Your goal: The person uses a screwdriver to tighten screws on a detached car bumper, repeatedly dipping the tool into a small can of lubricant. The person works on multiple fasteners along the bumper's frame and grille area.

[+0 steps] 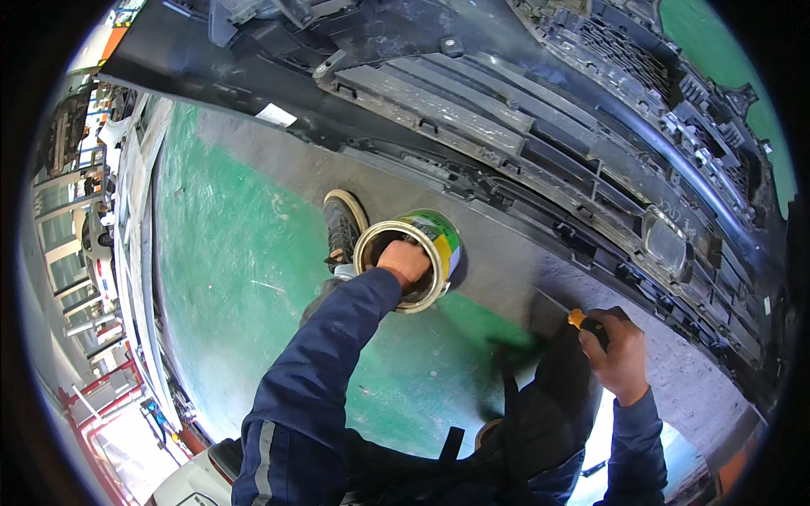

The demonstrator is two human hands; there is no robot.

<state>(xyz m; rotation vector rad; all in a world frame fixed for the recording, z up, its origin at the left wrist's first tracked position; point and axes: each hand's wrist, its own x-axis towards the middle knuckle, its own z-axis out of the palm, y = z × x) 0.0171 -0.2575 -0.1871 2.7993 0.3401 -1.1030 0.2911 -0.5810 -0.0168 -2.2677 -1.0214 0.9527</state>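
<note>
My left hand [403,263] reaches down into an open metal can [441,238] with a green and yellow side, its fingers hidden inside. My right hand [616,358] grips a screwdriver [580,320] with a yellow and black handle, its thin shaft pointing up and left. Above both hands lies a large dark plastic car bumper [498,101] with grille slats and mesh inserts. My shoe [344,228] is just left of the can.
The floor is painted green [228,236] with a bare grey concrete strip [261,143] along the bumper's lower edge. Along the left are long pale panels [143,253], red pipework [89,426] and, farther off, a white car [97,244].
</note>
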